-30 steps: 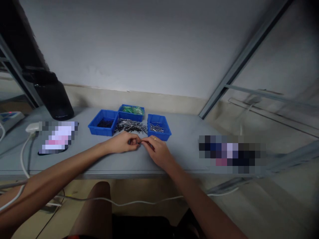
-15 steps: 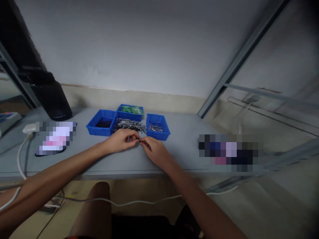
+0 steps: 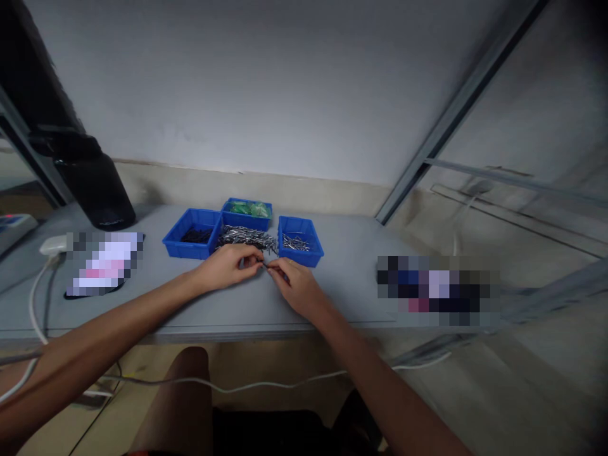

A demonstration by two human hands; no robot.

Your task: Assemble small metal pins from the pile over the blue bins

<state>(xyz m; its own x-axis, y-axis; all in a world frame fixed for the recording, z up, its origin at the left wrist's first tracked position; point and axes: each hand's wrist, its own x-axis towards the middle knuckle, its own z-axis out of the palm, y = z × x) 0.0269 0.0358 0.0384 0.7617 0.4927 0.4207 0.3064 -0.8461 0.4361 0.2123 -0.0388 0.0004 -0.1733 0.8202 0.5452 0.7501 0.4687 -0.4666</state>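
Note:
My left hand (image 3: 228,267) and my right hand (image 3: 295,282) meet fingertip to fingertip over the grey table (image 3: 228,310). Between their pinched fingers is a small dark thin piece (image 3: 265,265), too small to make out. Just behind the hands lies a loose pile of silvery metal pins (image 3: 247,235). Left of the pile, a blue bin (image 3: 190,250) holds dark small parts. To its right, another blue bin (image 3: 301,258) has a few silvery pins inside. A third blue bin (image 3: 247,221) at the back contains green pieces.
A black bottle (image 3: 97,190) stands at the back left, near a blurred-out phone-like object (image 3: 107,263) and a white plug (image 3: 53,245) with its cable. Another blurred-out item (image 3: 437,288) is on the right. Metal posts (image 3: 456,120) frame the table.
My fingertips have shifted slightly, and a little more of the thin dark piece shows between them. Both hands remain pinched at nearly the same place.

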